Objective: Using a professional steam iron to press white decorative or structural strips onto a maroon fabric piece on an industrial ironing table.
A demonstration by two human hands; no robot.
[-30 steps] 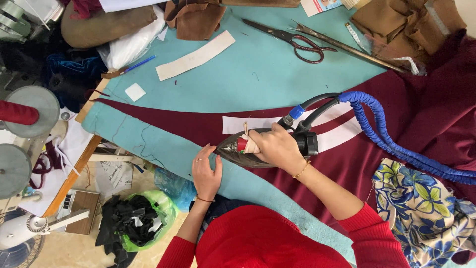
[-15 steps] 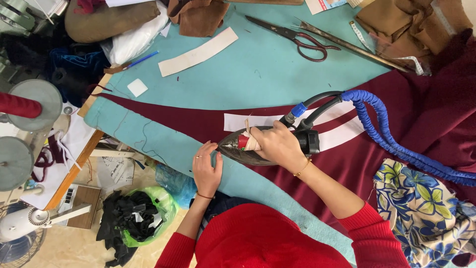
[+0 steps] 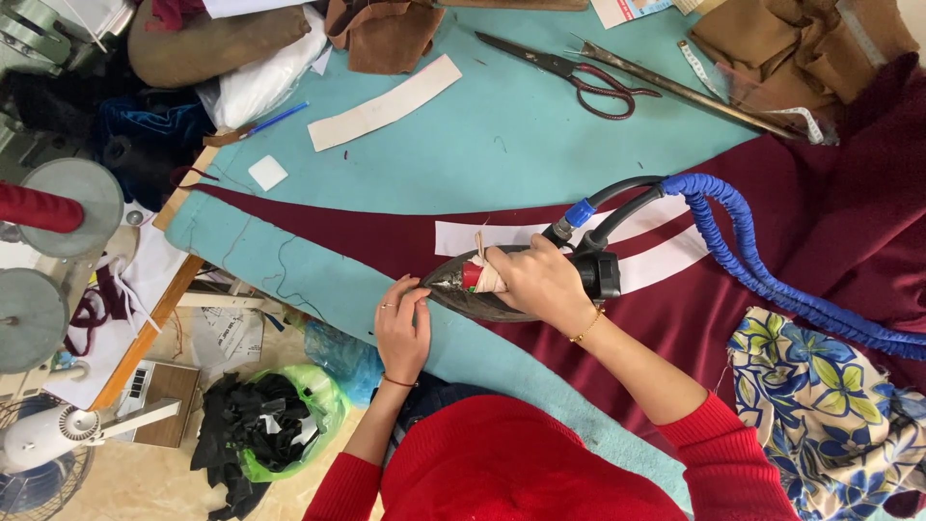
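Right hand (image 3: 540,282) is wrapped shut round the handle of a steam iron (image 3: 482,289), fingers curled tight over the grip. Iron sits flat on the dark red cloth (image 3: 694,309), nose pointing toward the person's left, right at the cloth's lower edge & just below a white strip (image 3: 502,234) lying on it. A 2nd white strip (image 3: 666,262) runs alongside, partly hidden by the iron's back end. Blue hose (image 3: 762,280) w/ two black tubes leaves the rear of the iron and loops off to the right across the cloth.

Left hand (image 3: 400,328) lies flat, fingers together & nearly straight, holding nothing; fingertips press the cloth edge just beside the iron's nose (touching the iron or not, can't tell).

Cloth is spread over a teal table (image 3: 521,135). Further up the table: scissors (image 3: 579,72), a cream strip (image 3: 386,101), blue pen (image 3: 275,119), small white square (image 3: 267,173). Floral fabric (image 3: 820,405) is bunched at the right, near the right arm.
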